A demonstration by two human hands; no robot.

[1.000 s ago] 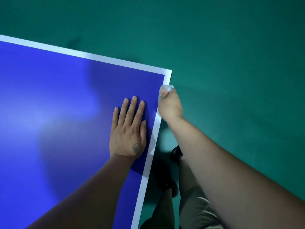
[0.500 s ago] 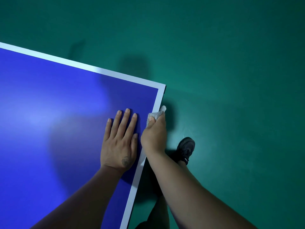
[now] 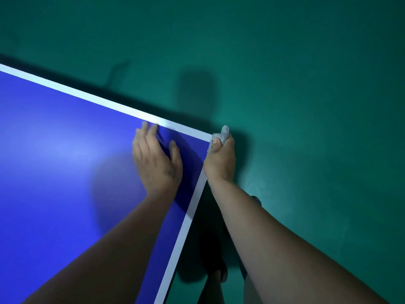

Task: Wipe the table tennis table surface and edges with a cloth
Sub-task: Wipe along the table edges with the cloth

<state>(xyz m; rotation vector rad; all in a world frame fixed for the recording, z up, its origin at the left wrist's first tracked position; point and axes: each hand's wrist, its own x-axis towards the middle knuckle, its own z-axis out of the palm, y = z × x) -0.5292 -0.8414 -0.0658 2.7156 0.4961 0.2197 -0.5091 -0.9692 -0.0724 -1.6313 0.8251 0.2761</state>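
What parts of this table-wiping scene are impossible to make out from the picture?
- Cloth: head view; mostly buried in the right hand, so its full shape is hidden.
- Left hand: motion-blurred; whether its fingers touch the table is unclear.
- Table: cut off by the left and bottom frame edges.
- Shoes: dark, shadowed, partly behind the right forearm.

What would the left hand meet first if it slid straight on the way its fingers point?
The left hand points toward the far edge of the table tennis table. Its fingertips already reach the white border line; beyond that, seemingly only green floor.
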